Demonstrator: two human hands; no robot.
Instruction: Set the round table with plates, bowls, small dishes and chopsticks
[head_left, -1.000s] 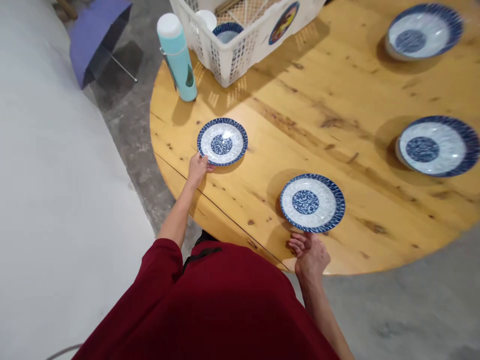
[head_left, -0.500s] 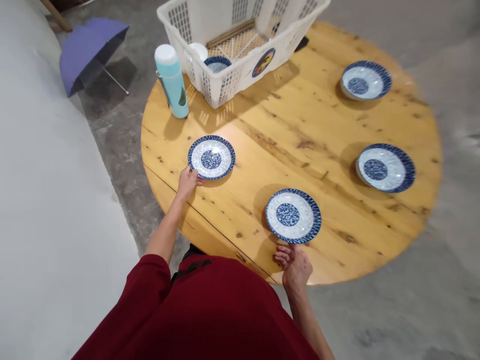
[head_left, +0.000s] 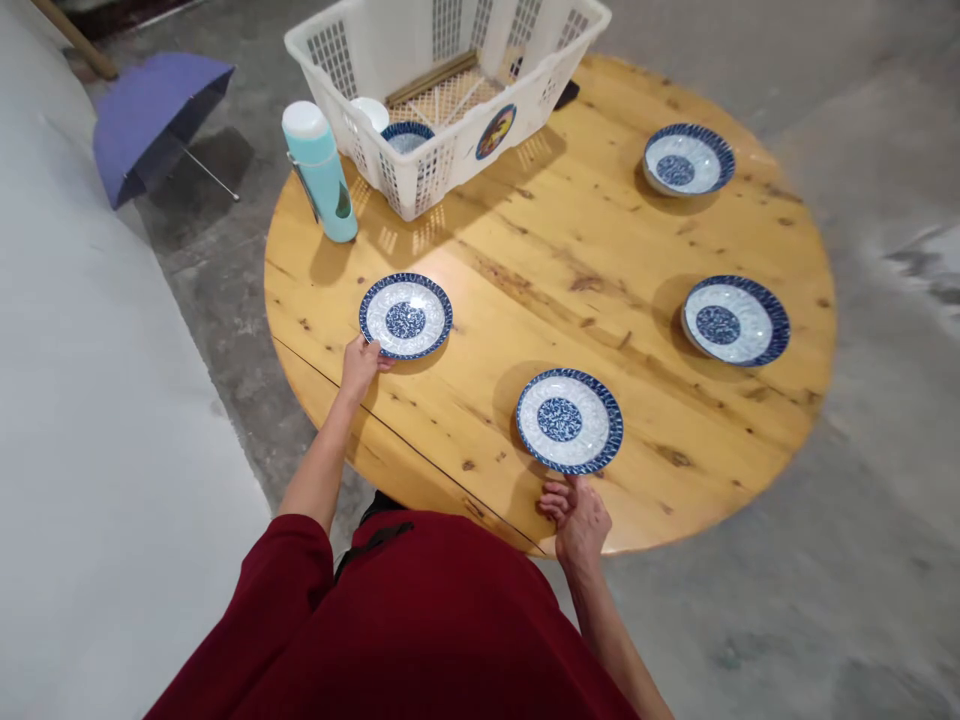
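Several blue-and-white patterned plates lie on a round wooden table [head_left: 570,250]. My left hand [head_left: 360,365] pinches the near rim of the left plate [head_left: 406,316]. My right hand [head_left: 579,515], fingers curled, touches the near edge of the front plate [head_left: 569,420] at the table's edge. Two more plates sit at the right [head_left: 736,320] and the far right [head_left: 688,159], out of reach of either hand.
A white plastic basket [head_left: 420,170] with a bowl and a cup stands at the table's back. A teal bottle [head_left: 320,172] stands next to it. A purple umbrella [head_left: 146,115] lies on the concrete floor at the left. A pale wall runs along the left.
The camera has pulled back and up, so the whole table now shows. Both hands stay at the rims of their plates.
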